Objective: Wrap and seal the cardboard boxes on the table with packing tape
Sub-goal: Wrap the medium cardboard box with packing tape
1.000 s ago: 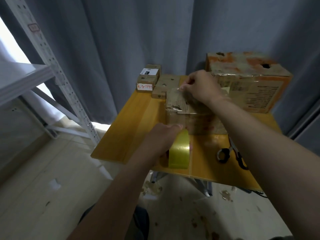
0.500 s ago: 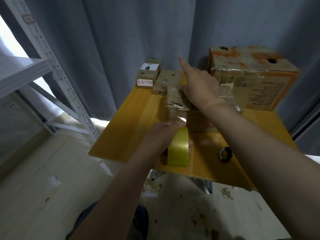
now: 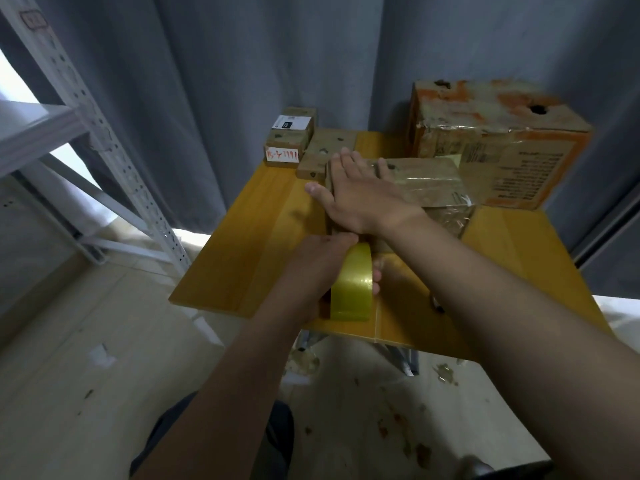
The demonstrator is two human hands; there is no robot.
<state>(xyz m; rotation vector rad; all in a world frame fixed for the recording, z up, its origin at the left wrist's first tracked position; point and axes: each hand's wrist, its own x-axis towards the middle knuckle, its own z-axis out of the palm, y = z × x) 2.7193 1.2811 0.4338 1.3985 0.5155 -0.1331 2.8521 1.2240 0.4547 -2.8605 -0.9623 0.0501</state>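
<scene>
Right hand point(image 3: 360, 195) lies flat, fingers straight, palm down on top of the cardboard box point(image 3: 429, 183) at the middle of the surface point(image 3: 242, 258). Glossy tape covers the box top. Left hand point(image 3: 311, 268) grips the yellow tape roll point(image 3: 351, 289), which stands on edge by the near edge, just in front of that box. A large box point(image 3: 491, 133) occupies the far right corner. Small boxes point(image 3: 291, 133) sit at the far left corner.

Red handwriting, perhaps "1791", on small box label point(image 3: 282, 154).
</scene>
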